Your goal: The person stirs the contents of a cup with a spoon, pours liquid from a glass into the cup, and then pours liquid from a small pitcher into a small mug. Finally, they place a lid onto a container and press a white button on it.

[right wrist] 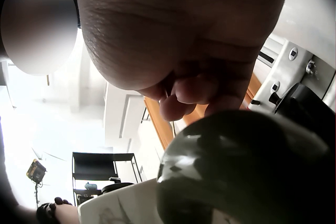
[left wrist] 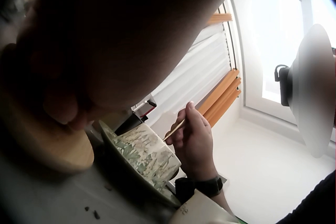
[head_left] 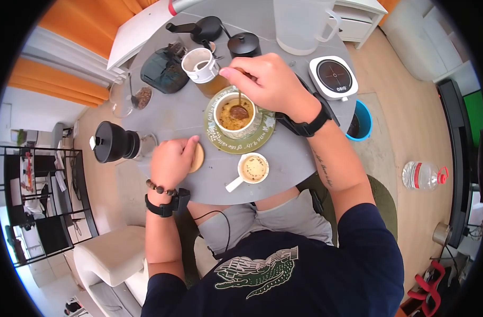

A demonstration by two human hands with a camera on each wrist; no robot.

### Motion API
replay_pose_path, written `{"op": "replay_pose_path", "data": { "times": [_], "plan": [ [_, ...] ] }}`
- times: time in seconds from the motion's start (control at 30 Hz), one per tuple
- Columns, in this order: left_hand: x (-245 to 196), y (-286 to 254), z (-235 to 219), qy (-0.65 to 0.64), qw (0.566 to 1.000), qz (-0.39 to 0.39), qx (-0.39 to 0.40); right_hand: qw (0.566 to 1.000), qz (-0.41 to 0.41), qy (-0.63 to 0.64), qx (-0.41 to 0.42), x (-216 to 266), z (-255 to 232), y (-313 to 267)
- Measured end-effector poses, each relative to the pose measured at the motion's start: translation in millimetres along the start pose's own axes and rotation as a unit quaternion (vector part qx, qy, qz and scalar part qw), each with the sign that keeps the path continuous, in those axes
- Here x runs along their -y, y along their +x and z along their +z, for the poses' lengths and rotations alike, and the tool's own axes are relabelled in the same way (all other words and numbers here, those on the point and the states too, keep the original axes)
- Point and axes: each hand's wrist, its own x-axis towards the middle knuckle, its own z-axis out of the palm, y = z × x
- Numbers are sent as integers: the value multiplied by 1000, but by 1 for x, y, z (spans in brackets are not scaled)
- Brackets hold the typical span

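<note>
My right hand (head_left: 270,82) pinches the thin handle of a spoon (head_left: 238,111), whose brown bowl is in the yellowish liquid of a patterned cup (left wrist: 149,153). Dark bits float there. A green saucer (head_left: 220,143) with white lettering lies beneath the cup. To the left, my left hand (head_left: 170,161) rests at a round wooden disc (head_left: 198,158), fingers loosely curled and the fingertips over its top in the left wrist view. In front of the saucer stands a small white handled cup (head_left: 234,184) with pale foamy contents and dark specks.
Behind the saucer are a white-collared glass vessel (head_left: 199,66) of amber liquid, a black canister (head_left: 244,45) and a translucent pitcher (head_left: 299,26). A hand grinder (head_left: 114,142) lies left, a white scale (head_left: 334,76) right. Beyond the right table edge is a blue bin (head_left: 364,119).
</note>
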Motion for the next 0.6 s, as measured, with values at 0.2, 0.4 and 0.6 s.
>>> {"op": "replay_pose_path", "data": {
  "times": [0.2, 0.4, 0.6],
  "plan": [
    [-4, -13, 6, -6, 998, 33, -59, 997, 30, 64, 13, -1, 3, 0],
    [2, -14, 7, -6, 996, 62, -67, 998, 47, 44, -7, 1, 3, -1],
    [4, -13, 8, -2, 996, 64, -63, 998, 57, 16, -21, 1, -4, 0]
  ]
}}
